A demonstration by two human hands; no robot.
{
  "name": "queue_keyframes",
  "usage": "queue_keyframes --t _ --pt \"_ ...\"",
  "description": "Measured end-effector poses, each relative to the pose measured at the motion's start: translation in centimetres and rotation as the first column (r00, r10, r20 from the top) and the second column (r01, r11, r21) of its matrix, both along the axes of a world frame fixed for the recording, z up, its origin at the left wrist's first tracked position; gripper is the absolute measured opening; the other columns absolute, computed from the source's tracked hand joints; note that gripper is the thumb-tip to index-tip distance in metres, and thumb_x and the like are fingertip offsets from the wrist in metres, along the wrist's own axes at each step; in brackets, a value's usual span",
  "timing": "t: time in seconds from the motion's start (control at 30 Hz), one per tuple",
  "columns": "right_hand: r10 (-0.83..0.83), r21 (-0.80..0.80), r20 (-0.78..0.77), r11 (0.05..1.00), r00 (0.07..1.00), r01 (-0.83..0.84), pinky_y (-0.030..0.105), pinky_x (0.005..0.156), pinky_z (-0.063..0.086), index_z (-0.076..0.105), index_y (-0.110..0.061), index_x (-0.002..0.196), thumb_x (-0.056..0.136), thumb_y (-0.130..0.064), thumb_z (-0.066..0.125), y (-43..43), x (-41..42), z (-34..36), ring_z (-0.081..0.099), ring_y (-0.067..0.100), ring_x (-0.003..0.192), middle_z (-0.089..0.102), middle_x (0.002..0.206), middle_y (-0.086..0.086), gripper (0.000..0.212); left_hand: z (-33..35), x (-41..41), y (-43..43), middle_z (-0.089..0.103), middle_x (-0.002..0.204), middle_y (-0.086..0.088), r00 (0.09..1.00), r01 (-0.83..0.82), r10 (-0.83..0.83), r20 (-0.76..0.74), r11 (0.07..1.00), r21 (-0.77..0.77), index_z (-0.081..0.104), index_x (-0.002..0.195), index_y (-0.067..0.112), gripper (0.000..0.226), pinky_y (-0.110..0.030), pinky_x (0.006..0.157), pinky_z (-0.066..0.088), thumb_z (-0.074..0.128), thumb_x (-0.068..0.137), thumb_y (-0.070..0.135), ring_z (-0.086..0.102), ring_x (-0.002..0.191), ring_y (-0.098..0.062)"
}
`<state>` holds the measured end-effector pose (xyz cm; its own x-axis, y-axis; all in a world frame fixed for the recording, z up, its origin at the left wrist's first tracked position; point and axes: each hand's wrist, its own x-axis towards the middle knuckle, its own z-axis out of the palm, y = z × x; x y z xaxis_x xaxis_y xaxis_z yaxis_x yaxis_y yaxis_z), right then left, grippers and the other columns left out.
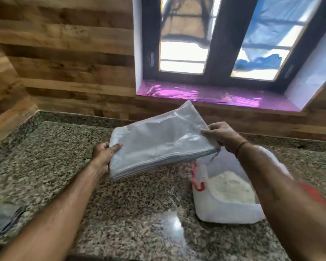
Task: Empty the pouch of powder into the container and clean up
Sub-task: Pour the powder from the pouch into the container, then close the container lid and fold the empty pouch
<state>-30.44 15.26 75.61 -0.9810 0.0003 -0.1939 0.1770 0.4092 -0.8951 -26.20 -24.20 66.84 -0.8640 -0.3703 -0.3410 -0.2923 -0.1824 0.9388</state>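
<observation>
- Your left hand grips the lower left corner of the translucent grey-white plastic zip pouch, with the thumb laid on top and the fingers curled beneath.
- Your right hand pinches the pouch's right edge between thumb and fingertips, close to the end of the zip strip.
- The pouch hangs in the air between both hands, above the speckled brown granite countertop. It looks flat and tilts so the zip edge faces you.
- The pouch's right end sits just over the far rim of the white translucent plastic container.
- That container stands on the countertop under your right forearm, and a heap of pale off-white powder lies inside it.
- A red clip latch shows on the container's left side.
- A thin brown band circles your right wrist.
- Behind the counter are a wood-plank wall and a dark-framed window, whose sill is lined with a shiny magenta foil sheet.
- A blurred clear object with a dark strip lies at the counter's near left; you cannot tell what it is.
</observation>
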Motion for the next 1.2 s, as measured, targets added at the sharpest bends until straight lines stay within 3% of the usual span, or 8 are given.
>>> queue_keyframes --t 0.2,0.4,0.57,0.7,0.8,0.97,1.07,1.2 --pt "-0.010 0.187 0.095 0.982 0.995 -0.008 0.028 0.052 0.040 0.072 -0.003 0.076 0.075 -0.025 0.079 -10.8 0.0 -5.0 0.053 0.018 0.056 0.063 0.064 0.007 0.023 -5.9 1.9 -9.4 0.067 0.080 -0.011 0.986 -0.069 0.095 0.135 0.980 -0.187 0.058 0.077 0.012 0.030 -0.038 0.068 0.053 0.086 0.082 0.022 0.064 0.077 -0.024" --pt "-0.081 0.443 0.199 0.896 0.977 -0.016 0.047 0.064 0.062 0.072 -0.005 0.079 0.075 -0.031 0.082 -16.2 1.0 -12.6 0.074 0.032 0.075 0.076 0.079 0.012 0.028 -11.6 4.8 -13.9 0.071 0.097 -0.019 0.949 -0.044 0.099 0.299 0.981 -0.187 0.063 0.099 0.005 0.024 -0.038 0.072 0.057 0.081 0.087 0.015 0.067 0.079 -0.027" --pt "-0.121 0.513 0.308 0.857 0.944 -0.057 0.030 0.061 0.056 0.075 -0.008 0.080 0.083 -0.030 0.079 -16.8 5.0 -17.0 0.070 0.021 0.071 0.073 0.078 0.005 0.023 -14.6 7.3 -14.0 0.067 0.100 -0.015 0.942 -0.025 0.129 0.311 0.947 -0.319 0.060 0.105 0.005 0.036 -0.037 0.075 0.054 0.086 0.081 0.012 0.064 0.084 -0.027" --pt "-0.129 0.595 0.319 0.799 0.939 -0.092 0.034 0.072 0.057 0.074 -0.010 0.090 0.085 -0.027 0.076 -16.9 6.9 -18.9 0.069 0.027 0.082 0.073 0.090 0.007 0.018 -16.3 8.8 -14.0 0.068 0.093 -0.009 0.935 0.040 0.115 0.334 0.905 -0.424 0.056 0.099 0.017 0.039 -0.048 0.082 0.059 0.088 0.076 0.015 0.069 0.086 -0.031" --pt "-0.136 0.619 0.279 0.783 0.951 -0.070 0.028 0.074 0.042 0.071 -0.014 0.103 0.088 -0.020 0.068 -17.3 7.7 -19.2 0.066 0.032 0.094 0.071 0.102 0.014 0.016 -16.7 9.0 -14.0 0.069 0.102 -0.010 0.932 0.080 0.111 0.344 0.864 -0.498 0.055 0.108 0.019 0.050 -0.052 0.084 0.058 0.090 0.073 0.021 0.070 0.091 -0.033" --pt "-0.093 0.543 0.113 0.839 0.989 0.017 0.028 0.074 0.045 0.060 -0.012 0.125 0.088 -0.015 0.070 -17.9 7.7 -18.5 0.057 0.023 0.090 0.068 0.117 0.012 0.039 -12.8 7.4 -10.6 0.054 0.130 -0.014 0.952 0.101 0.161 0.259 0.636 -0.765 0.051 0.124 0.020 0.062 -0.054 0.098 0.046 0.085 0.075 0.036 0.051 0.121 -0.039" --pt "-0.061 0.452 -0.041 0.889 0.997 0.073 0.042 0.092 0.056 0.059 -0.013 0.128 0.087 -0.026 0.071 -17.9 7.2 -15.7 0.062 0.026 0.109 0.064 0.127 0.012 0.045 -9.6 5.4 -6.9 0.051 0.137 -0.015 0.991 0.063 0.054 0.124 0.629 -0.775 0.050 0.131 0.020 0.063 -0.051 0.098 0.043 0.082 0.080 0.040 0.046 0.127 -0.038" --pt "-0.010 0.350 -0.242 0.932 0.970 0.097 0.043 0.090 0.057 0.062 -0.014 0.123 0.088 -0.030 0.070 -16.0 6.8 -10.7 0.065 0.024 0.103 0.066 0.118 0.009 0.039 -5.1 3.6 -0.2 0.052 0.137 -0.010 0.995 0.021 -0.085 -0.047 0.659 -0.752 0.050 0.134 0.021 0.062 -0.046 0.096 0.043 0.077 0.085 0.046 0.047 0.126 -0.033"
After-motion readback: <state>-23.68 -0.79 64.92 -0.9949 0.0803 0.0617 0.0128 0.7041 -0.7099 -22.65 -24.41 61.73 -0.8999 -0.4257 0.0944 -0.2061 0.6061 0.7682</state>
